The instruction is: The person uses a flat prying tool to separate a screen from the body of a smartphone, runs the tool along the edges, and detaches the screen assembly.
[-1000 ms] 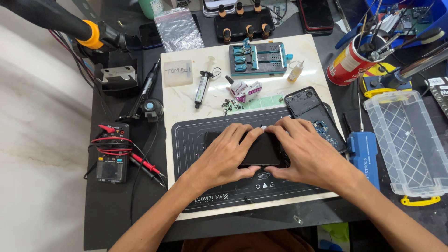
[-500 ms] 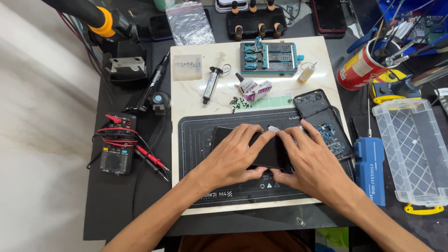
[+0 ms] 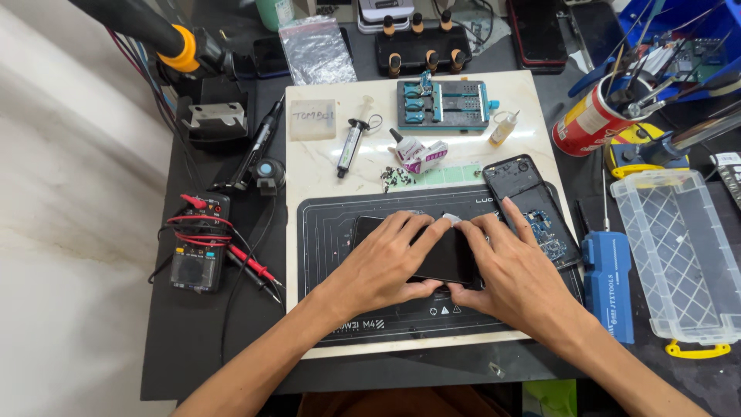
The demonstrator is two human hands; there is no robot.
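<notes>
A black phone screen panel (image 3: 445, 255) lies flat on the dark work mat (image 3: 324, 247) in the middle of the bench. My left hand (image 3: 386, 262) rests on its left half with the fingers spread over the glass and the thumb at its near edge. Over the right end lies my right hand (image 3: 513, 270), fingers pointing to the far side and thumb pinching the near edge. A small pale tab (image 3: 451, 219) shows between my fingertips. The opened phone body (image 3: 532, 208), its circuit board exposed, lies just right of my right hand.
On the white slab behind the mat are a syringe (image 3: 351, 147), a board holder (image 3: 442, 104), a small bottle (image 3: 502, 129) and loose screws (image 3: 397, 177). A multimeter (image 3: 197, 247) sits at left, a clear plastic box (image 3: 679, 255), blue tool (image 3: 608, 282) and red can (image 3: 590, 120) at right.
The view has shifted so the bench sits lower and further right in frame. Both hands stay on the screen panel, with my fingers pressing slightly further along its far edge.
</notes>
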